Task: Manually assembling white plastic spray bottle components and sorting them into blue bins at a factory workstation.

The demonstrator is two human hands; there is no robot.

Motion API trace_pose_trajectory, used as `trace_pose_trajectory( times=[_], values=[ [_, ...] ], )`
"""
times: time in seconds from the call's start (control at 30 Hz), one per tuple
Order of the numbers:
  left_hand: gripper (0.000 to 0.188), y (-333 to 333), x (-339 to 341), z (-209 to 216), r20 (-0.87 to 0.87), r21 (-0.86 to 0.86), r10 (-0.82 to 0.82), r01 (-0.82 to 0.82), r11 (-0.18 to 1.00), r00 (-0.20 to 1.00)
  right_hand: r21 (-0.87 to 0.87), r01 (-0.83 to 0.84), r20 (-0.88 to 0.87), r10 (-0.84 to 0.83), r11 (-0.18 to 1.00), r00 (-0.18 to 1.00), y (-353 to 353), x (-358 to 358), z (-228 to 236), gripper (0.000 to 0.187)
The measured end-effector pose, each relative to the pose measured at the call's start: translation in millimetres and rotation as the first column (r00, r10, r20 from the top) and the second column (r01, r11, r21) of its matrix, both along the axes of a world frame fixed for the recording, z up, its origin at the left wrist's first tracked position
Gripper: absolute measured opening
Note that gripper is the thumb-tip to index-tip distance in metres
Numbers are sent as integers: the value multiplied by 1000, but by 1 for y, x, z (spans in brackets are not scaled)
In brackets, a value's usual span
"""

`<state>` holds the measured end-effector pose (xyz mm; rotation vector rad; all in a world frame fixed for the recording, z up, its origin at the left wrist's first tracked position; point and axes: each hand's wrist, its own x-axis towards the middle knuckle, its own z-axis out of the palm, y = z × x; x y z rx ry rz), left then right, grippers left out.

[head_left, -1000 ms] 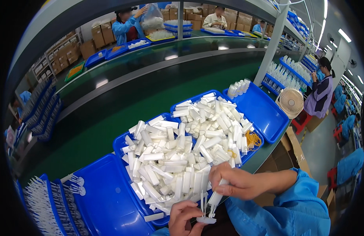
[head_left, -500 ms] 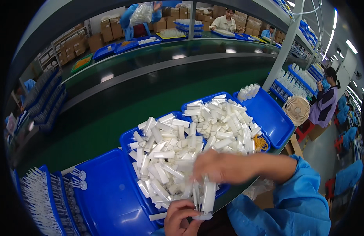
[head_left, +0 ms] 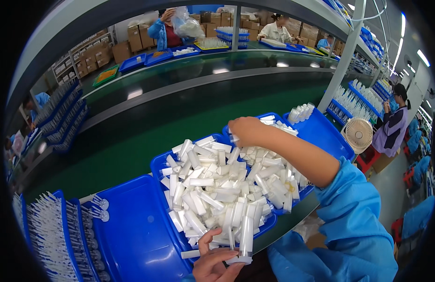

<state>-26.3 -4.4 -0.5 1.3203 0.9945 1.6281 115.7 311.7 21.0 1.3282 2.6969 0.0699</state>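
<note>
My left hand [head_left: 216,264], at the lower edge, grips a round translucent base [head_left: 239,259]. A clear tube with a white filling [head_left: 246,237] stands upright on it, beside a thinner clear upright. My right hand [head_left: 248,131] reaches over the far part of a blue tray of white pieces [head_left: 273,171]. Its fingers are bent together; a clear bit shows at the fingertips, too small to name. Below and left of it, a second blue tray holds a heap of white pieces in clear plastic [head_left: 198,182].
A shallow blue tray [head_left: 133,230] lies left, holding a few round-based pieces [head_left: 101,209], beside racks of stemmed plastic parts [head_left: 48,235]. Another blue tray [head_left: 327,134] with several tubes lies right, near a fan [head_left: 358,133]. A green conveyor [head_left: 180,113] runs behind; people work beyond.
My right hand has moved up and away from the base in my left hand to the far tray. The left hand stays low, holding the base. The view has shifted slightly.
</note>
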Motion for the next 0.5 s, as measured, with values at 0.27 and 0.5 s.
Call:
trace_pose_trajectory(
  times=[0.27,0.5],
  values=[
    [12,10,6,14,-330,137,4,44,990,944,-706,-190,-655,-527,682,542,-130,20,43,32],
    [10,9,12,20,-440,110,-23,79,991,898,-808,-484,-548,-729,336,410,-170,27,31,21]
  ],
)
